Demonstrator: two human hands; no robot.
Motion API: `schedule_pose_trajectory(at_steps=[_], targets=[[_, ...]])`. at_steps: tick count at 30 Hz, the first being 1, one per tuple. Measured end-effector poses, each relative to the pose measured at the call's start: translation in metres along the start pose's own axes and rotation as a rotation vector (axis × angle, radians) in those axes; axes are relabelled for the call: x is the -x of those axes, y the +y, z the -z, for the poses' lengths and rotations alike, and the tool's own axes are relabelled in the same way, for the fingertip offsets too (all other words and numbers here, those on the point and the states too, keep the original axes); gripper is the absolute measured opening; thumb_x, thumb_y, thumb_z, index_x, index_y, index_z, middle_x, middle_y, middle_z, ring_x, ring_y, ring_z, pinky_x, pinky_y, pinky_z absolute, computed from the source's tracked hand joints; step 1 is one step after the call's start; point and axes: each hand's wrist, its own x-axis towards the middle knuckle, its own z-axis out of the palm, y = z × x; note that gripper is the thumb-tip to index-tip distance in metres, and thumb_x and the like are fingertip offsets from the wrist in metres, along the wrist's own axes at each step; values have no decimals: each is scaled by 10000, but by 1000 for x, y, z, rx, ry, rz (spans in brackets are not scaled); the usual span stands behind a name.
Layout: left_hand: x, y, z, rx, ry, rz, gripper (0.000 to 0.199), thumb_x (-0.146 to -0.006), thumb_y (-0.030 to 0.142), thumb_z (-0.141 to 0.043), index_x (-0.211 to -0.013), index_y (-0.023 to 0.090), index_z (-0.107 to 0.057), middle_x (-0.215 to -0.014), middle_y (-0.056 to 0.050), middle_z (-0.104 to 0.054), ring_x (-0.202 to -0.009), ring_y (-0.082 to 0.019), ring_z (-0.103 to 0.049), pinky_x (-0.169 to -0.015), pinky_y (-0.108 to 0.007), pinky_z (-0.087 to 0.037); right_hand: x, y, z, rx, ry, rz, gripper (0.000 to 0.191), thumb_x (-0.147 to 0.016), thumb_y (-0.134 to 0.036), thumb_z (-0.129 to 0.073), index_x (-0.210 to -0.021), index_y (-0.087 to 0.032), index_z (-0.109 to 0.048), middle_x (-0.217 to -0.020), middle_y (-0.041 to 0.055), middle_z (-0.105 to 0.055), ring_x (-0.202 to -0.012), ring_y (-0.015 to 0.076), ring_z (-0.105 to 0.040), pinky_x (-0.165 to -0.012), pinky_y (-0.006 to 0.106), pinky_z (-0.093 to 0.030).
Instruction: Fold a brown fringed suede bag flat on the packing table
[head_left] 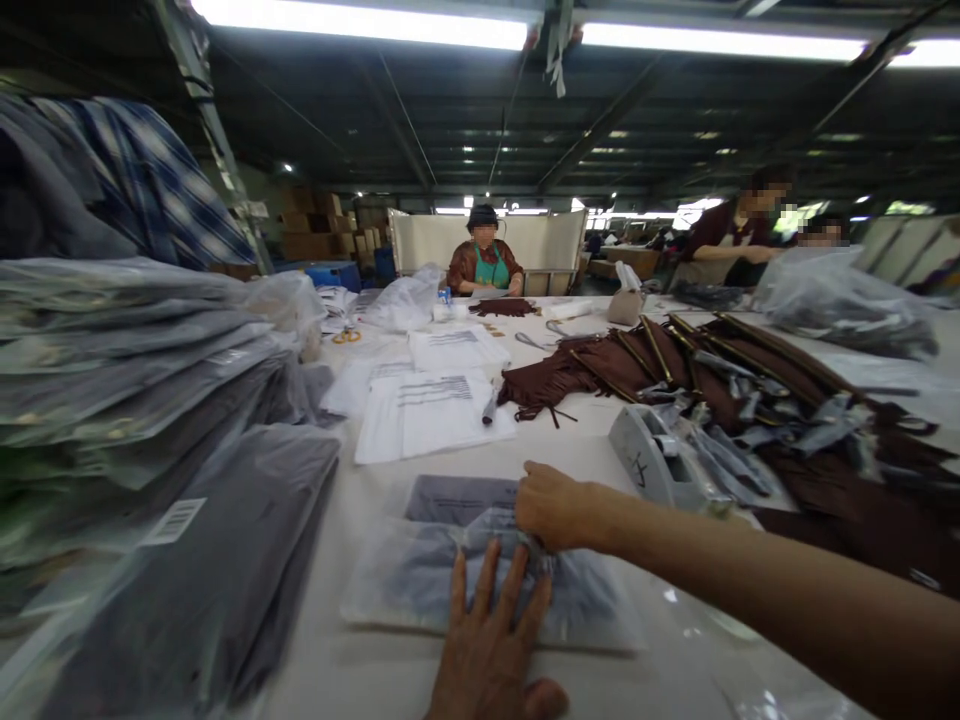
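Note:
A clear plastic bag (592, 600) with dark grey folded fabric inside lies flat on the white table (300, 690) in front of me. My left hand (491, 630) presses on the bag from the near side, its fingers spread over the plastic. At the bag's upper right, my right hand (551, 508) is closed in a fist by the edge of the plastic; what it grips, if anything, is hidden by the fingers. Beyond the bag lie white printed plastic bags (427, 410).
Bagged grey garments (202, 560) are stacked high on the left. At right stand a grey tape dispenser (652, 460) and a heap of brown fringed items (825, 480). Yellow scissors (346, 338) lie farther back. A person in a green apron (491, 268) sits across the table.

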Motion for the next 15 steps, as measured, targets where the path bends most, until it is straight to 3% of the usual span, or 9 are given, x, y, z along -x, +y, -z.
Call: schedule_pose_trajectory(at_steps=[3, 5, 7, 10, 12, 15], targets=[[-1, 1, -1, -5, 37, 6, 888, -772, 754, -498, -1497, 282, -296, -1537, -75, -383, -1404, -388, -233, -1129, -616, 77, -13, 20, -7, 18, 63, 11, 332, -481, -122, -855, -728, -216, -654, -893, 58, -719, -913, 257, -610, -976, 399, -369], [-2, 1, 0, -7, 47, 20, 887, -763, 741, -529, -1492, 288, -306, -1530, -74, -396, -1404, -385, -234, -1133, -616, 71, -5, 43, -3, -5, 136, -47, 432, -491, -159, -872, -866, -218, -665, -1023, 74, -699, -1011, 276, -586, -985, 397, -362], [-1, 0, 0, -10, 65, 28, 883, -763, 746, -529, -1487, 288, -320, -1525, -73, -404, -1416, -382, -218, -1138, -617, 70, 17, 71, 3, -45, 236, -162, 428, -598, -196, -830, -987, -224, -656, -1146, 82, -664, -1118, 287, -547, -1017, 408, -334], [-1, -1, -6, -34, 117, -1, 792, -805, 710, -518, -1465, 300, -367, -1502, -54, -444, -1429, -355, -223, -1158, -595, 72, 73, 115, 8, -126, 427, -444, 335, -802, -287, -656, -1127, -215, -612, -1251, 114, -608, -1200, 304, -499, -1039, 451, -309], [-1, 3, -14, -66, 160, 30, 607, -856, 543, -580, -1417, 362, -434, -1446, -9, -519, -1392, -323, -328, -1172, -588, 50, 118, 139, 3, -206, 525, -678, 263, -838, -323, -575, -1060, -191, -625, -1095, 130, -663, -1051, 302, -582, -949, 451, -380], [-4, 15, -31, -90, 198, 181, 475, -852, 222, -621, -1263, 455, -572, -1299, 34, -645, -1228, -303, -547, -1164, -636, -50, 171, 155, -18, -419, 597, -961, 122, -747, -297, -636, -809, -192, -633, -672, 53, -655, -661, 242, -615, -668, 374, -448]])
